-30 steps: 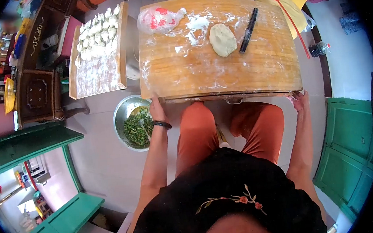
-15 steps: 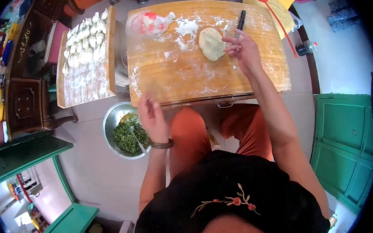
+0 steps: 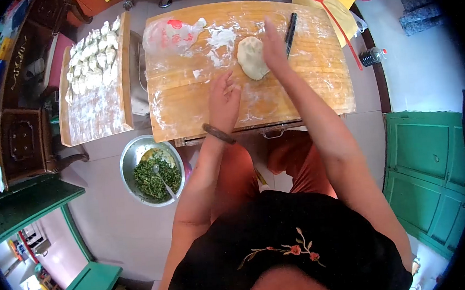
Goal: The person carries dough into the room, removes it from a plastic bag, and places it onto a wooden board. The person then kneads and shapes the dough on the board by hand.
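Reaching over the tabletop (image 3: 187, 108), we bring both bare hands close to the dough (image 3: 252, 58), a pale, flattened lump with dimples on top. Our right hand (image 3: 275, 50) is edge-on along the dough's right side, its grip open and straight, the fingers blurred; we cannot tell whether it touches the dough. Our left hand (image 3: 225, 99) is nearer to us than the dough and off to its left, its grip holding nothing, the fingers apart and loosely bent, a dark bracelet (image 3: 219, 133) on the wrist. Right of the dough, past our right hand, lies the black stick (image 3: 291, 33). Left of the dough we see scattered flour (image 3: 222, 38), then the bag (image 3: 174, 37) with red print. Farther left of the dough, the board (image 3: 101, 119) carries rows of dumplings (image 3: 94, 60). On the floor, toward us and left of the dough, the bowl (image 3: 127, 176) holds chopped greens (image 3: 150, 184) and a spoon (image 3: 163, 181)
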Available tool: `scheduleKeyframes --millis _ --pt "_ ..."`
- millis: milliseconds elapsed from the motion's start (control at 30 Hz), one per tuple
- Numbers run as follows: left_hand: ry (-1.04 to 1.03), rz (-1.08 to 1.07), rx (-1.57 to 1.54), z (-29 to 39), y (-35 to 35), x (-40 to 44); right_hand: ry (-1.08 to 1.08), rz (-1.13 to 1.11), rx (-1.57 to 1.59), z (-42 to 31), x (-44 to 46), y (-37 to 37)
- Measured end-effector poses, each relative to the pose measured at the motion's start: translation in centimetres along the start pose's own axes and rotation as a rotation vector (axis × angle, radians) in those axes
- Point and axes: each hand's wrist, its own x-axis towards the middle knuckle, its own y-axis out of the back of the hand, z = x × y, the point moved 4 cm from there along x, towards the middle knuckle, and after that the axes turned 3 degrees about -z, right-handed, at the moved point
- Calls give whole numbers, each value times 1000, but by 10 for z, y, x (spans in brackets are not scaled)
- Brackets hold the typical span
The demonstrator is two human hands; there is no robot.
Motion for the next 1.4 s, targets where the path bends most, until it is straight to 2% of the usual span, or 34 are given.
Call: scheduleKeyframes --millis 67,133,267,367,533,567,667,700,767,800,833,867,933,967,1067,1100,1200,1300,1333,1367,1400 --pt "-9 7 -20 -4 -1 4 410 200 -437 21 3 -32" --pt "-21 4 -82 -16 0 4 230 118 -812 6 -8 -43" --pt "28 10 -41 -20 5 3 234 167 -843 -1 -15 -49" --pt "2 24 -90 -14 3 5 133 126 -867 8 -10 -54" --pt "14 -4 18 -6 -3 -12 9 82 -820 -2 0 -53" --pt "-20 7 -61 -13 -5 -16 -11 82 -833 -2 2 -47" --pt "-14 -10 -45 -17 12 -19 -477 -224 71 31 27 -31" --pt "18 13 -83 -32 17 -20 -389 -239 110 20 22 -28" --pt "56 67 -160 -59 24 -8 -253 -50 -29 -9 -9 -25" --pt "54 96 -165 -51 24 -4 -178 42 -95 -24 -25 -25" --pt "57 128 -169 -39 21 -2 9 217 -259 -20 -34 -26" --pt "68 155 -168 -34 21 -2 -73 124 -203 -7 -33 -28" --pt "105 105 36 -54 28 4 -258 -43 -84 21 -39 -28" --pt "104 88 130 -59 29 15 -354 -91 -159 2 -38 -14" --pt "-14 267 419 -42 32 16 -149 -71 -370 -19 -20 -4" --pt "-143 400 528 -46 33 18 280 337 -297 -24 -23 -14" --pt "85 206 463 -65 36 31 -4 0 -491 0 -15 -49" --pt "21 120 652 -61 31 42 -242 -108 -6 20 -17 -55" --pt "2 87 623 -62 31 43 -321 -148 154 28 -19 -57" --pt "-12 53 590 -60 30 42 -385 -213 110 31 -26 -49" --pt "-29 20 552 -61 27 42 -334 -203 -54 14 -34 -41"
